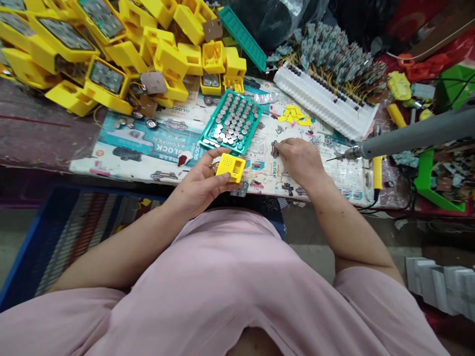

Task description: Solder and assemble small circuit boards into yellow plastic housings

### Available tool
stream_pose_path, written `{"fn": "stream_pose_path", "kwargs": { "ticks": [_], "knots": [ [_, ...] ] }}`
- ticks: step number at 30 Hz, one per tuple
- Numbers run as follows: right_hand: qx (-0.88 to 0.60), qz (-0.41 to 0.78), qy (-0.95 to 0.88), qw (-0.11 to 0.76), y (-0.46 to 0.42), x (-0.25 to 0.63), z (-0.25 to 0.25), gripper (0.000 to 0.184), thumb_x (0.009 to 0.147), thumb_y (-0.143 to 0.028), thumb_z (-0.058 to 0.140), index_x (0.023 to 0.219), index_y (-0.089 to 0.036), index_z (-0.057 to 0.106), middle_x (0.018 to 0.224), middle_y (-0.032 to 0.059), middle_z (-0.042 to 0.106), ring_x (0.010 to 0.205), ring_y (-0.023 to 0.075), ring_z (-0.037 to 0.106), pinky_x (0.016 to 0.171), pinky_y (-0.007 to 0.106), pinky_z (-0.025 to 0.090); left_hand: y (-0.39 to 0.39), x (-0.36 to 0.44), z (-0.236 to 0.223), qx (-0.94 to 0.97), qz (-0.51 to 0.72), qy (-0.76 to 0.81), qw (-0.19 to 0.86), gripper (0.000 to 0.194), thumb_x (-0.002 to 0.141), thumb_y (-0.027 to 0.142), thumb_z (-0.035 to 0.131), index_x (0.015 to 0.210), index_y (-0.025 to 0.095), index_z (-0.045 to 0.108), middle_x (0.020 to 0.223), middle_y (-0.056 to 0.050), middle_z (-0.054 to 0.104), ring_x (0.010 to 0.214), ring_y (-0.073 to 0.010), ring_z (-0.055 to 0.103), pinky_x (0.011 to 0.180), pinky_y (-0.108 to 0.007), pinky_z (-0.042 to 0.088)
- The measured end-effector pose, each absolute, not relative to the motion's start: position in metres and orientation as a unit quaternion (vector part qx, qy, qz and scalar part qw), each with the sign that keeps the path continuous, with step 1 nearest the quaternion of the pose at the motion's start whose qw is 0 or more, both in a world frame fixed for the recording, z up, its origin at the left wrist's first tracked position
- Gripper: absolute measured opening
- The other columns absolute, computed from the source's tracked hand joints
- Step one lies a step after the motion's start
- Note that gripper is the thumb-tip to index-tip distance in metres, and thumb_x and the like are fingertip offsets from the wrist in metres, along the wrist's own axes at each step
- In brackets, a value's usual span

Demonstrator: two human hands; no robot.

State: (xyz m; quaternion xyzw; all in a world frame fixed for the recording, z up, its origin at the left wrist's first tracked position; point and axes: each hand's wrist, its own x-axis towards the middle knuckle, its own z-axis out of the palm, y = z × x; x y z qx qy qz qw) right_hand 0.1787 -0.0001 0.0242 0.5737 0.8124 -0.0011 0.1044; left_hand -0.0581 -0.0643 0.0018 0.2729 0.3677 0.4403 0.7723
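Observation:
My left hand (198, 187) grips a small yellow plastic case (227, 162) between thumb and fingers, above the bench's front edge. The case shows a patch of speaker holes and a recessed opening. Over the printed sheet (269, 148) to the right, my right hand (302, 160) has its fingers drawn together in a pinch; whatever they may hold is hidden. Just beyond the case lies a green tray (255, 129) with many silver button cells (235, 118). Small yellow plastic pieces (293, 114) lie beyond my right hand, and tiny metal screws (326, 141) are scattered to its right.
Yellow cases (170, 62) are heaped at the back left. A white foam rack (315, 99) carries wired parts at the back right. From the right, a grey electric screwdriver (404, 139) juts over the bench. A yellow-handled tool (377, 173) and green bin (426, 183) are nearby.

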Motion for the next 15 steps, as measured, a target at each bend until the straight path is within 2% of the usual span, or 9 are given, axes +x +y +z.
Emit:
{"fn": "stream_pose_path", "kwargs": {
  "ticks": [3, 6, 9, 12, 15],
  "knots": [
    [0.582, -0.005, 0.813, 0.008, -0.008, 0.186, 0.015, 0.038, 0.098, -0.013, 0.039, 0.113, -0.017, 0.074, 0.116, 0.0116, 0.075, 0.106, 0.0248, 0.067, 0.084, 0.037, 0.050, -0.065, -0.055, 0.001, 0.282, 0.444, 0.371, 0.766, 0.057, 0.072, 0.022, 0.082, 0.119, 0.027, 0.050, 0.106, 0.000, 0.067, 0.095, -0.0167, 0.069, 0.086, -0.034, 0.062],
    [0.566, -0.014, 0.810, -0.151, -0.028, 0.178, 0.014, 0.033, 0.101, -0.020, 0.043, 0.112, -0.021, 0.074, 0.117, 0.0082, 0.076, 0.109, 0.0204, 0.069, 0.096, 0.037, 0.053, -0.065, -0.048, -0.001, 0.286, 0.451, 0.375, 0.758, 0.060, 0.072, 0.025, 0.084, 0.119, 0.027, 0.047, 0.104, 0.001, 0.066, 0.096, -0.0169, 0.068, 0.088, -0.035, 0.061],
    [0.487, -0.041, 0.823, -0.289, -0.052, 0.159, 0.018, 0.027, 0.100, -0.021, 0.049, 0.109, -0.025, 0.074, 0.113, 0.0048, 0.077, 0.112, 0.0170, 0.070, 0.101, 0.035, 0.056, -0.064, -0.040, -0.004, 0.285, 0.462, 0.364, 0.757, 0.063, 0.070, 0.028, 0.087, 0.117, 0.027, 0.046, 0.101, 0.002, 0.066, 0.091, -0.0146, 0.067, 0.088, -0.035, 0.060],
    [0.404, -0.034, 0.848, -0.341, -0.064, 0.144, 0.016, 0.025, 0.098, -0.017, 0.052, 0.108, -0.023, 0.074, 0.112, 0.0050, 0.078, 0.113, 0.0163, 0.071, 0.101, 0.033, 0.059, -0.064, -0.034, -0.008, 0.286, 0.472, 0.350, 0.757, 0.064, 0.069, 0.030, 0.088, 0.116, 0.026, 0.045, 0.099, 0.004, 0.065, 0.087, -0.0113, 0.065, 0.084, -0.028, 0.059],
    [0.385, -0.009, 0.866, -0.318, -0.064, 0.142, 0.009, 0.027, 0.096, -0.012, 0.052, 0.110, -0.021, 0.073, 0.117, 0.0078, 0.076, 0.118, 0.0181, 0.069, 0.102, 0.035, 0.059, -0.064, -0.031, -0.012, 0.303, 0.478, 0.352, 0.746, 0.063, 0.070, 0.032, 0.088, 0.116, 0.026, 0.045, 0.101, 0.003, 0.064, 0.088, -0.0106, 0.064, 0.082, -0.023, 0.058]
  ]
}}
